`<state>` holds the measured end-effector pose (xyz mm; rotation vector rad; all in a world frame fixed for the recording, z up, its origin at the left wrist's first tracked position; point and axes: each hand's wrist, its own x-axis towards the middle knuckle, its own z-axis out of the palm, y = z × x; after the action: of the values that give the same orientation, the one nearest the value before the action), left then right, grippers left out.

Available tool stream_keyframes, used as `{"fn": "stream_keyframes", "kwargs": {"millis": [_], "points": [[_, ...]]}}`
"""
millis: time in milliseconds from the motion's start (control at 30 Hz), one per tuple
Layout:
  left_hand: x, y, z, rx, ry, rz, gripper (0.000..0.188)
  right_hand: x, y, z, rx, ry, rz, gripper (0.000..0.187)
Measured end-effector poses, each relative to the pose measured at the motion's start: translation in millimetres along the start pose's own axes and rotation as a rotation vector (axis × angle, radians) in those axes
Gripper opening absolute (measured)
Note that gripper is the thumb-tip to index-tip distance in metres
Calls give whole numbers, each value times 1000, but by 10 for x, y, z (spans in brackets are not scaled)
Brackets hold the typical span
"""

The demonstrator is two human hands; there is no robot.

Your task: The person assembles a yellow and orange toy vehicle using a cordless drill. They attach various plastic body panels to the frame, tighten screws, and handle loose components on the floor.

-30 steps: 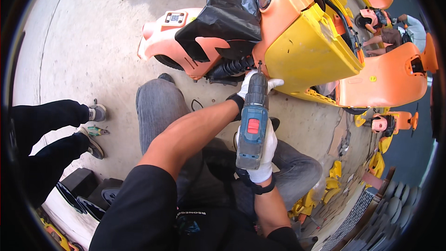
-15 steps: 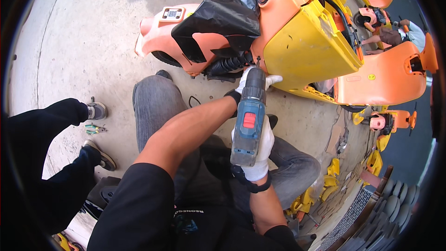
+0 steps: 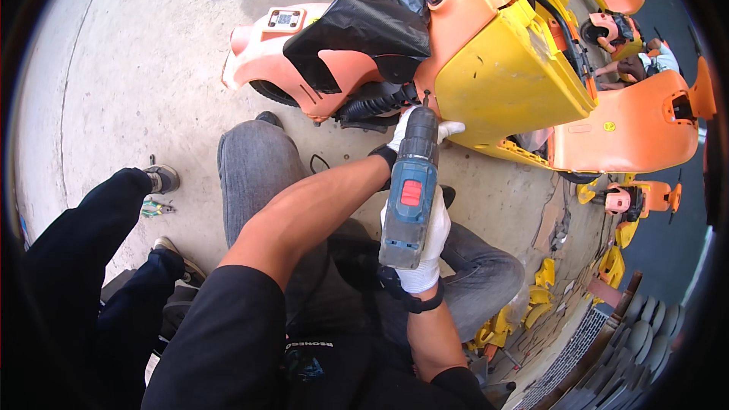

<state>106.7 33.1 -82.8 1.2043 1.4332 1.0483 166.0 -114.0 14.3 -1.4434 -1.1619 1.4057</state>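
Drill [image 3: 411, 193] held between bent knees [image 3: 258, 171], nose toward a scooter [image 3: 463, 11].
Gloved right hand [image 3: 437, 239] is wrapped around the drill's handle, under its body, presumably to aim the bit [image 3: 426, 97] near where the orange side [image 3: 440, 59] meets a yellow panel [image 3: 497, 80]; whether the tip touches is unclear. Gloved left hand [image 3: 399, 133] sits behind the drill's nose, thumb out to the right, perhaps for steadiness; its fingers are hidden, so I cannot tell its grip.
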Motion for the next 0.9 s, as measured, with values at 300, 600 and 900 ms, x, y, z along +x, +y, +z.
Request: {"fn": "stream_keyframes", "kwargs": {"millis": [300,600,900], "points": [[37,-136,141,-59,149,45,45,35,46,-38,-277,11,-87,24],[-11,-8,65,-112,135,39,46,67,17,-6,-148,82,-9,11],[-46,25,38,-25,161,60,51,118,-48,-42,143,109,198,31]]}}
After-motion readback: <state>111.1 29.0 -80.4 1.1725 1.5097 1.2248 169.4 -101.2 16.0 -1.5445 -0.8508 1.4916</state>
